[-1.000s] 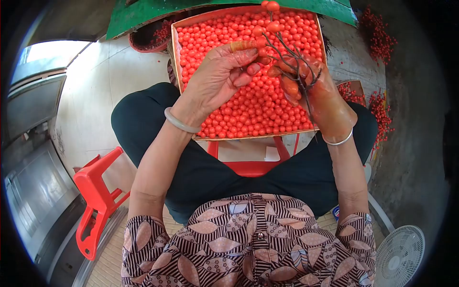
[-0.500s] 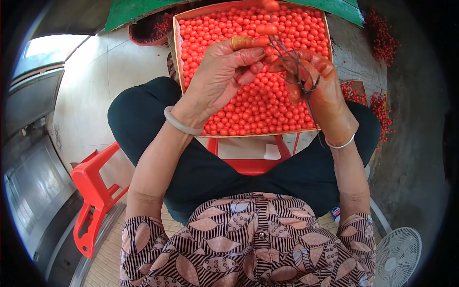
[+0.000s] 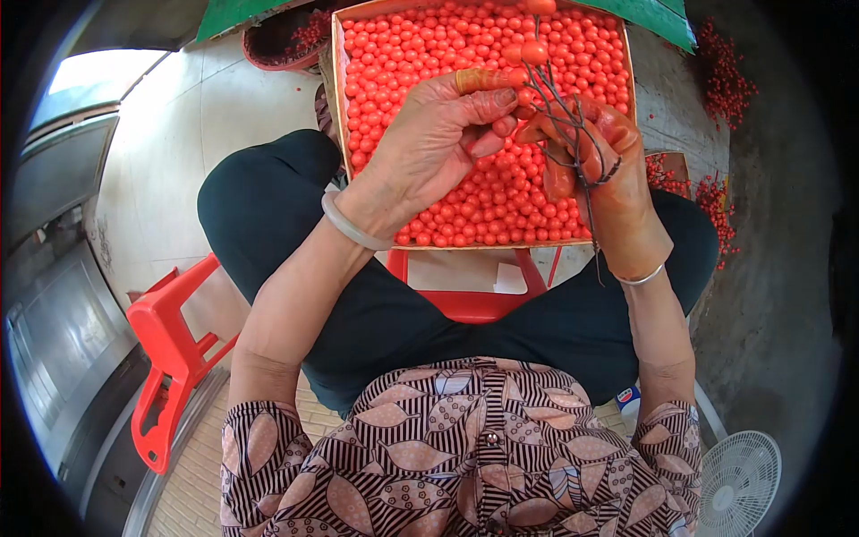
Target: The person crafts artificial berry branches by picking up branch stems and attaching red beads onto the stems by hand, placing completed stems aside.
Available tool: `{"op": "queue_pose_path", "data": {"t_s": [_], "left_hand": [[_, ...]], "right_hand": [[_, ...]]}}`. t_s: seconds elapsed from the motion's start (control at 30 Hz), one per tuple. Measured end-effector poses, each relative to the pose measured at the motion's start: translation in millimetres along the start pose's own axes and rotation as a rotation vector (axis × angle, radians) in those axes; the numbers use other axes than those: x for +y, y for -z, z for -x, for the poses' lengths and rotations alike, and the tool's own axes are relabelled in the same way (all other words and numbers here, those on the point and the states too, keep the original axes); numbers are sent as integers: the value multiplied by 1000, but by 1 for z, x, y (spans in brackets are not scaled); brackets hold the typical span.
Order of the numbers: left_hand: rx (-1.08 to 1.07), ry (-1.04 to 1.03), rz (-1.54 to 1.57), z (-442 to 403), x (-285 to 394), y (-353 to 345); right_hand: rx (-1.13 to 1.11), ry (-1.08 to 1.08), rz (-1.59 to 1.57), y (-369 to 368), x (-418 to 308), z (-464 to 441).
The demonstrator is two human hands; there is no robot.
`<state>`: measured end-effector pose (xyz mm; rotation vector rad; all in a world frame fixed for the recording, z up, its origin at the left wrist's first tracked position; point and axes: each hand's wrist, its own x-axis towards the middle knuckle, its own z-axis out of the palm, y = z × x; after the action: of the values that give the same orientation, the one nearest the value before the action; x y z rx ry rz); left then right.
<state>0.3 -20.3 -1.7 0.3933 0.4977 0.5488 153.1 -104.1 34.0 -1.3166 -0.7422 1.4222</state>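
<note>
My right hand, in a thin, stained, see-through glove, grips a dark branching twig. Several red berries cling to the twig's upper end, and its thin bare stem hangs below the palm. My left hand reaches in from the other side, its index finger wrapped in yellowish tape. Thumb and index are closed at a red berry beside the twig; the exact contact is partly hidden. Beneath both hands is a shallow box filled with loose red berries.
Berry branches lie on the floor at right, with another berry-filled box nearby. A basket stands back left. A red plastic stool is at left, a white fan at lower right. Green panels edge the back.
Both hands and the twig appear slightly farther right, and the box has shifted right and up in view as the camera moved. The hold on the twig looks the same.
</note>
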Motion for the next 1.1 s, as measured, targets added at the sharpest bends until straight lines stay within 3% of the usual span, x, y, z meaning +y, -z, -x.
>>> {"op": "queue_pose_path", "data": {"t_s": [0.43,0.47,0.57,0.7,0.8,0.9,1.1], "left_hand": [[147,-142,-369,0,-4,-10],[146,-172,-405,-1,-4,-11],[150,-209,-383,-3,-2,-10],[203,-347,-469,-10,5,-5],[213,-370,-470,-9,13,-1],[227,-384,-460,-10,16,0],[175,-314,-474,-9,13,-1]], "right_hand": [[24,-43,-22,-7,-2,-2],[16,-119,34,-5,-6,-4],[-176,-31,-133,7,7,-9],[-324,-249,-633,28,25,-13],[-419,-250,-690,37,31,-18],[-450,-118,-705,37,27,-16],[-247,-56,-275,20,17,-12]]}}
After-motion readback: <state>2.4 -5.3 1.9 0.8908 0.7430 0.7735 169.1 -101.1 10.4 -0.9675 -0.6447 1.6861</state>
